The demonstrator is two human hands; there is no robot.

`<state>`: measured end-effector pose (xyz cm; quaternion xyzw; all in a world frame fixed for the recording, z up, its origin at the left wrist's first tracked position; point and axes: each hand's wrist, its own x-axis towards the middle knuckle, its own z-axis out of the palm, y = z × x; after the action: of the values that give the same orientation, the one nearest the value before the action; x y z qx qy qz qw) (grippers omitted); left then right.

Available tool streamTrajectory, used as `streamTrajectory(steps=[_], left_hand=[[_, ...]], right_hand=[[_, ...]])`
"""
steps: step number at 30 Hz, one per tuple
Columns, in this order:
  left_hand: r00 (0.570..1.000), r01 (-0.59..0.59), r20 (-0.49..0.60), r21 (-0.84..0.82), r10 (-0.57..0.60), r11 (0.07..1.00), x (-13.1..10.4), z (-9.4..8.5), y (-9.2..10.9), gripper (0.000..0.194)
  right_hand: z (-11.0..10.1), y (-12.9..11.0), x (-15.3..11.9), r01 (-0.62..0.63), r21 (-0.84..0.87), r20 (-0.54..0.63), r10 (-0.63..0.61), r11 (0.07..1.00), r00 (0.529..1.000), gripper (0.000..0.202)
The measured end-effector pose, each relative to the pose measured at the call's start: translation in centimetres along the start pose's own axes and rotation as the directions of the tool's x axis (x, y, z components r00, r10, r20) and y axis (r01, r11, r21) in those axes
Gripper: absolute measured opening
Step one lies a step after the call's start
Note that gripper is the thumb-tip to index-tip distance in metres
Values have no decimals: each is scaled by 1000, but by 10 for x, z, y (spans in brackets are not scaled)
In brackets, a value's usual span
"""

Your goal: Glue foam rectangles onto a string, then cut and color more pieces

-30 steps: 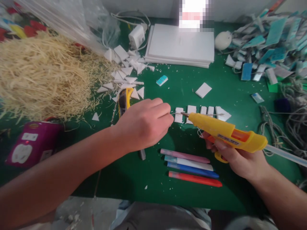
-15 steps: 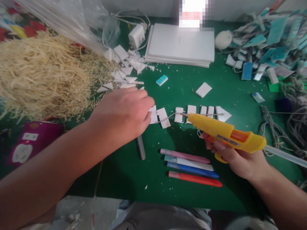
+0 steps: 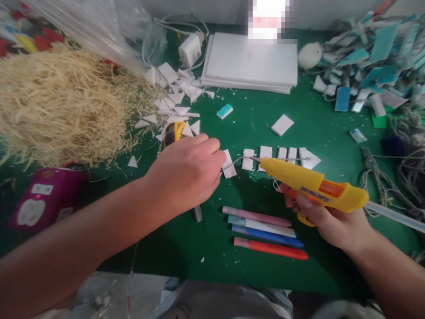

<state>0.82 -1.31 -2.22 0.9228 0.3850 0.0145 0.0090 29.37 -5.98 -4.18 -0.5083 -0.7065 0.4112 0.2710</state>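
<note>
your left hand (image 3: 199,170) hides its own fingertips and part of the utility knife (image 3: 173,131); can't tell if the curled fingers pinch the grey cord (image 3: 237,160). cord runs right from them across the white foam pieces (image 3: 265,152) on the tabletop (image 3: 250,117). your right hand (image 3: 328,221) grips the yellow glue gun (image 3: 292,176), some fingers hidden behind it; nozzle (image 3: 255,158) at cord, contact unclear. glue stick (image 3: 395,215) cut off at right edge.

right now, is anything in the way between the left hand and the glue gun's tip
Yes, but all low: a skewed white piece lies beside the left hand, then another piece near the glue gun's tip, with the string running across both. Nothing tall stands between.
</note>
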Motion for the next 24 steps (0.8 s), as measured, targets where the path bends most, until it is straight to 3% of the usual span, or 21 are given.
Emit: streamTrajectory(steps=[17,24], left_hand=[[999,52,8,-70,-52,996,0,-4,-2,27],[990,141,7,-14,-141,990,-2,-7,-7,27]], right_hand=[[0,0,0,23,-3,-7,-23,1000,1000,48],[-1,-1,-1,12,10,-3,-12,1000,1000,46]])
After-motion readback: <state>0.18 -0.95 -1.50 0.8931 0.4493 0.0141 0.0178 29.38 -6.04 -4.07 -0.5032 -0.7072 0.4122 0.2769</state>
